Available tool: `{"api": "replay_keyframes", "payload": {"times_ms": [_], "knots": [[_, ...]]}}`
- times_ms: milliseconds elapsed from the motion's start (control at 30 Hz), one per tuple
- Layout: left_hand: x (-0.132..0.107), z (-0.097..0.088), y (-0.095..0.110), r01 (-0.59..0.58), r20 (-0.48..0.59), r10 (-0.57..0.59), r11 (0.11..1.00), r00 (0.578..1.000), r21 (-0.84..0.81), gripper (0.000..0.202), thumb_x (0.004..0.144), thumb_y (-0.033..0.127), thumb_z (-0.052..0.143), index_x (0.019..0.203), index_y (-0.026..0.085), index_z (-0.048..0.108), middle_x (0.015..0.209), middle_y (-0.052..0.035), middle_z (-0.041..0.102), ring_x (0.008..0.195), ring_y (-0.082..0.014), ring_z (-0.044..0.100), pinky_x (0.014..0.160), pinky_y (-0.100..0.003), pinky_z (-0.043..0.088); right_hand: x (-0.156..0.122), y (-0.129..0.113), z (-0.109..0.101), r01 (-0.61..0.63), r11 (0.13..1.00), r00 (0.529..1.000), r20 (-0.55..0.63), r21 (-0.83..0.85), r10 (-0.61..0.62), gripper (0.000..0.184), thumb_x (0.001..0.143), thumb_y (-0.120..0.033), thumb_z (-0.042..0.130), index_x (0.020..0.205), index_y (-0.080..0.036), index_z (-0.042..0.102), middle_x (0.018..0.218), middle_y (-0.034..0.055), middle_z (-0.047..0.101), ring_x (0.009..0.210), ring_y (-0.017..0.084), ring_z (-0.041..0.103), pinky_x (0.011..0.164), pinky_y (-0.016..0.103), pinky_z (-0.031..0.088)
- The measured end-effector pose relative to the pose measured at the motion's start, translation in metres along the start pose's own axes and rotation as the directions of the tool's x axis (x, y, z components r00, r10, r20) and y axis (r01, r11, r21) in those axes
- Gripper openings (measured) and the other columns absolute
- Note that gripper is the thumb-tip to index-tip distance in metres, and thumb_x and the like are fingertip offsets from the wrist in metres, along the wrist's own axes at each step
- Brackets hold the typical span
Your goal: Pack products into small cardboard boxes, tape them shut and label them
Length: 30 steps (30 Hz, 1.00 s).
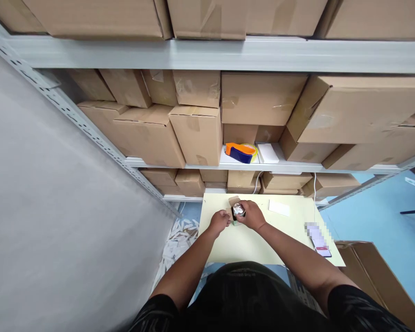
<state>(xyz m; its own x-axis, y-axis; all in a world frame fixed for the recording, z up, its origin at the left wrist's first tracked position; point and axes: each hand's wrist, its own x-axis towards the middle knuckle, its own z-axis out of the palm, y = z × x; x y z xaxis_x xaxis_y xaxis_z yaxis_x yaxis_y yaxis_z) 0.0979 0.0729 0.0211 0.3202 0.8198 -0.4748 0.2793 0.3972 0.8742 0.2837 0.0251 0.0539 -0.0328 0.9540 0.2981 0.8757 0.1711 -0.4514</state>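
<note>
Both my hands meet over the far part of a pale yellow table. My left hand is closed on a small open cardboard box with its flap up. My right hand is curled around a small shiny silver and dark object at the box's mouth. I cannot tell whether the object is inside the box or just above it. A white card lies flat on the table to the right of my hands.
A phone lies near the table's right edge. Behind stands a grey metal shelf packed with cardboard boxes, with an orange and blue tape dispenser and a white pad. White paper strips litter the floor left; an open carton stands right.
</note>
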Motion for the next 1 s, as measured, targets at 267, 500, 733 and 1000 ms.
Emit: {"api": "replay_keyframes", "payload": {"times_ms": [267,500,733,1000], "knots": [[0.006,0.004,-0.003,-0.039,0.031,0.037,0.999,0.999,0.037,0.023,0.085,0.039,0.068,0.083,0.017,0.063,0.075,-0.0021,0.067,0.067,-0.0143,0.066,0.062,-0.024,0.051,-0.022,0.002,0.006,0.055,0.991,0.995,0.086,-0.118,-0.045,0.027,0.084,-0.036,0.069,0.107,-0.021,0.067,0.116,0.0112,0.064,0.109,0.031,0.053,0.099,0.045,0.039],[0.007,0.006,-0.009,-0.129,-0.008,0.132,0.983,0.991,0.129,0.02,0.087,0.037,0.065,0.08,0.018,0.062,0.072,-0.0005,0.065,0.069,-0.0158,0.066,0.066,-0.027,0.052,-0.058,0.029,0.012,-0.282,0.931,0.943,-0.113,0.23,0.313,0.042,0.088,-0.035,0.06,0.128,-0.021,0.055,0.128,0.0145,0.056,0.118,0.03,0.056,0.099,0.048,0.049],[0.004,0.017,0.005,-0.377,-0.054,0.399,0.895,0.915,0.239,0.018,0.086,0.025,0.064,0.103,0.02,0.067,0.107,-0.0055,0.07,0.09,-0.0168,0.067,0.085,-0.031,0.054,-0.056,0.041,0.025,-0.44,0.773,0.89,0.106,0.457,0.444,0.032,0.087,-0.039,0.057,0.113,-0.022,0.061,0.103,0.0063,0.067,0.092,0.023,0.066,0.085,0.04,0.055],[0.005,0.035,0.013,-0.398,-0.022,0.447,0.815,0.894,0.421,0.025,0.085,0.026,0.067,0.11,0.021,0.066,0.116,-0.0056,0.06,0.088,-0.0166,0.067,0.082,-0.032,0.056,-0.048,0.027,0.023,-0.436,0.828,0.895,0.07,0.352,0.441,0.027,0.089,-0.037,0.056,0.112,-0.022,0.06,0.101,0.0058,0.064,0.085,0.021,0.063,0.078,0.037,0.055]]}}
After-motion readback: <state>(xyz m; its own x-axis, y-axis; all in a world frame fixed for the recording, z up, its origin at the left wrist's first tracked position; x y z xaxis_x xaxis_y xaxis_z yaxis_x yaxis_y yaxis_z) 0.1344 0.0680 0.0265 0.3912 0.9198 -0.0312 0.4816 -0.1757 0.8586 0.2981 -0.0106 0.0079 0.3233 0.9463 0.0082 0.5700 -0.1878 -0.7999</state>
